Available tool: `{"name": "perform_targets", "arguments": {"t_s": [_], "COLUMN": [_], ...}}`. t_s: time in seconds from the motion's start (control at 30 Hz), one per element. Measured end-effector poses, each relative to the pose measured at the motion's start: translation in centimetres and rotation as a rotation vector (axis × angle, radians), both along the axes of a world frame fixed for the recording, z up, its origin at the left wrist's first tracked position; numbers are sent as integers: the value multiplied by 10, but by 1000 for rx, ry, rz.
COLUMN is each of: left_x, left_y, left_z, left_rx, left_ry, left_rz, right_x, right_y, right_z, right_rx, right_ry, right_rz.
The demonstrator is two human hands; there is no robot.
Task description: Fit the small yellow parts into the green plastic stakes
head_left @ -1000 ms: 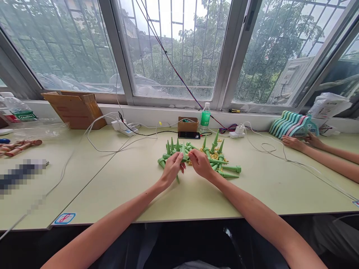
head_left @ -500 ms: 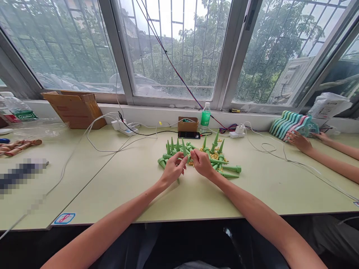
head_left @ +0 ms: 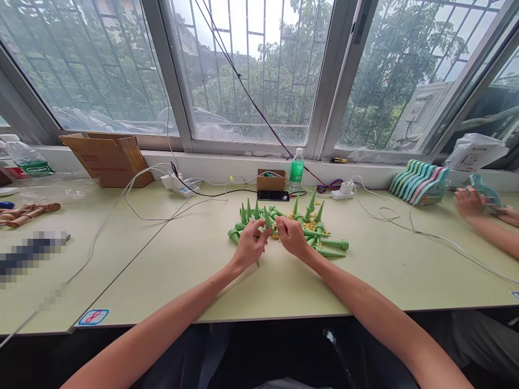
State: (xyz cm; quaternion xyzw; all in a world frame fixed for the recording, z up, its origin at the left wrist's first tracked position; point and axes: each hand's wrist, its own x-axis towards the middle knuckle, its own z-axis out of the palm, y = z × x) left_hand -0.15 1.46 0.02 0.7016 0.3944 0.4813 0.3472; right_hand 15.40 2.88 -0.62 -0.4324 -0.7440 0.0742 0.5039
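My left hand (head_left: 250,246) has its thumb and fingers closed around a green plastic watering spike (head_left: 267,217), its pointed end up. Close on the right, my right hand (head_left: 292,235) is curled with its fingertips pinched toward that spike. Whatever those fingers hold is hidden. Behind and around both hands lie several more green watering spikes (head_left: 334,244), some standing point up and others on their sides. Small yellow pieces (head_left: 310,227) are scattered among them.
At the back stand a small cardboard box (head_left: 271,182), a phone (head_left: 273,195) and a green-labelled bottle (head_left: 297,168). White cables (head_left: 178,213) cross the table. On the right, another person's hands (head_left: 470,204) hold a light-blue hanger near a row of hangers (head_left: 419,182).
My hands stay almost in place; the spike in my left hand has shifted slightly down and right. The other person's hands have moved right, away from the hanger row, with one hanger.
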Motion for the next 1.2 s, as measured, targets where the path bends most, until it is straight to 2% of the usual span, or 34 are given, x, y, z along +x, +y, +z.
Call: {"name": "perform_targets", "arguments": {"t_s": [0.17, 0.33, 0.63, 0.87, 1.2], "left_x": [3, 3, 4, 3, 1], "left_y": [-3, -6, -4, -6, -3], "left_z": [3, 7, 5, 11, 6], "left_rx": [32, -37, -217, -410, -351], "left_ry": [17, -52, -97, -191, -174], "left_rz": [55, 85, -36, -147, -174], "right_x": [-1, 1, 0, -1, 1], "right_y": [-3, -5, -6, -9, -8], "right_z": [2, 6, 6, 9, 8], "right_rx": [-2, 2, 16, 29, -29], "right_ry": [38, 74, 78, 51, 76], "right_rz": [-15, -28, -16, 58, 106]}}
